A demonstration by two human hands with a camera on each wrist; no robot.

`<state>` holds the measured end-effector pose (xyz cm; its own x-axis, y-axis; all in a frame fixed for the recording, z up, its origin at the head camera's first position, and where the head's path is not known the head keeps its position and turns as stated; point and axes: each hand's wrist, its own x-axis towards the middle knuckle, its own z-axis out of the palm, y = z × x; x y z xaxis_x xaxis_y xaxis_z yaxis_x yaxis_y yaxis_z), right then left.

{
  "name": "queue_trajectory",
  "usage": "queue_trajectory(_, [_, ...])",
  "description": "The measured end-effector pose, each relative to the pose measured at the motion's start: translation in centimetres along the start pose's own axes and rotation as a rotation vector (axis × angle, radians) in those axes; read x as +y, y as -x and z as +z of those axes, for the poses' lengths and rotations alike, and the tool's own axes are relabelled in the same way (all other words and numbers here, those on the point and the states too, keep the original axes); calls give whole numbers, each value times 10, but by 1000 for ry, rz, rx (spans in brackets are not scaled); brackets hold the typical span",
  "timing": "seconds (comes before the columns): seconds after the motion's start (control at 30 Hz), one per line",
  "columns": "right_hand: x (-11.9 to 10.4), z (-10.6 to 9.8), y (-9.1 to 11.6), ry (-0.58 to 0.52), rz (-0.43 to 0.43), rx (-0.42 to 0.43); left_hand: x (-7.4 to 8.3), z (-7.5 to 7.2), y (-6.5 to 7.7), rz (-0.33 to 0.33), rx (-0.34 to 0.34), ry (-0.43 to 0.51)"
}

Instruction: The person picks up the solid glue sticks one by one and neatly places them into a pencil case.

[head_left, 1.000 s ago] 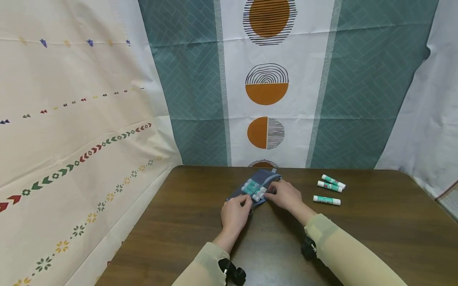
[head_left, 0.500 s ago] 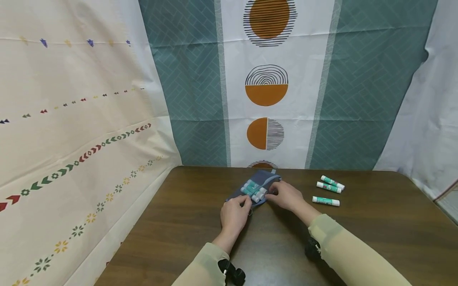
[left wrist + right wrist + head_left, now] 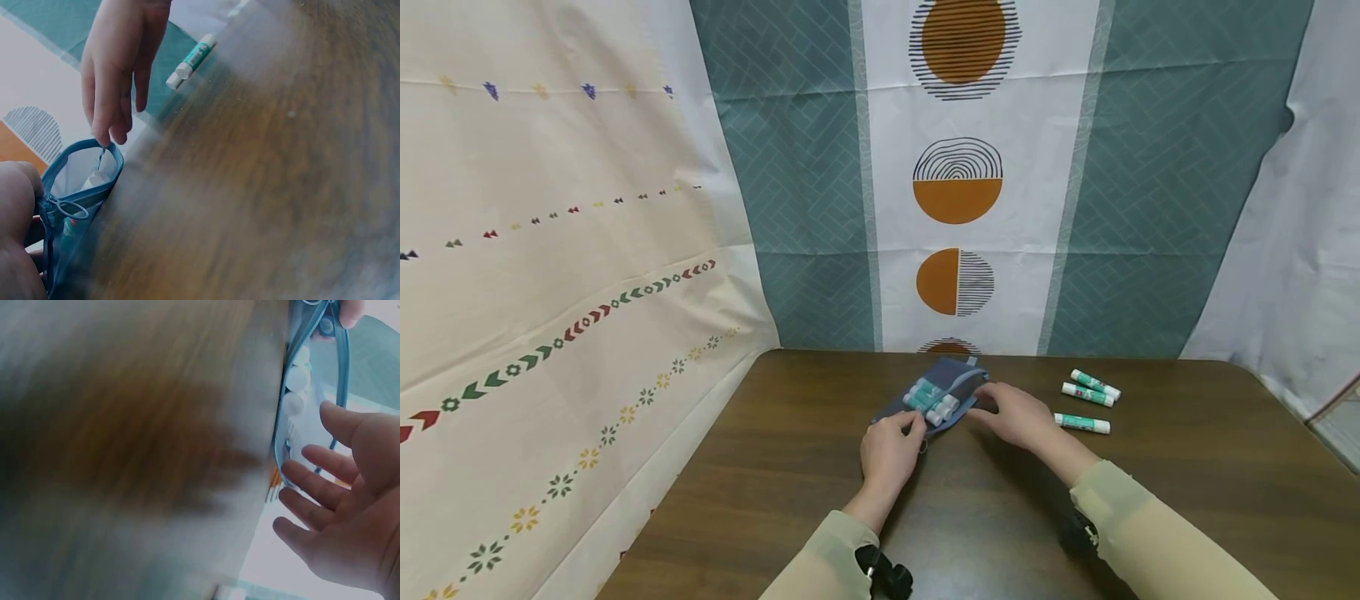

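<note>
A blue zip pouch (image 3: 953, 372) with a see-through side lies slanted near the table's far edge. Several green-and-white glue sticks (image 3: 929, 395) show inside it. My left hand (image 3: 886, 454) pinches the pouch's near corner, beside the zipper pull loop (image 3: 70, 209). The mouth of the pouch gapes, its zipper edges standing apart, in the left wrist view. My right hand (image 3: 1021, 419) is just right of that mouth, fingers loosely spread and holding nothing. In the right wrist view, white glue stick ends (image 3: 297, 380) face the opening.
Right of my right hand, one glue stick (image 3: 1082, 423) lies alone on the brown wooden table (image 3: 985, 533). Beyond it are two more, an upper glue stick (image 3: 1096, 384) and a lower glue stick (image 3: 1087, 394), side by side. Patterned curtains (image 3: 820, 208) hang behind the table.
My right hand has drawn back to the right from the pouch's mouth, its fingers parting from the glue stick ends. My left hand keeps its pinch on the pouch.
</note>
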<state>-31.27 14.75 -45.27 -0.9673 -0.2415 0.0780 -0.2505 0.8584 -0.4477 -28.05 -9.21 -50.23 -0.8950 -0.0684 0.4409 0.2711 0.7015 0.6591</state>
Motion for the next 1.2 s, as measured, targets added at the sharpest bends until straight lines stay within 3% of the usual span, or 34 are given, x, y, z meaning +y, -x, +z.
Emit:
queue_trajectory(0.13, [9,-6,11,24,-53,-10,0,1,1,-3,-10,2])
queue_trajectory(0.6, [49,-30,51,20,-153,71,-1,0,1,-7,-13,-5])
queue_trajectory(1.2, [90,-52,76,98,-90,90,-1,2,-1,-24,-31,-10])
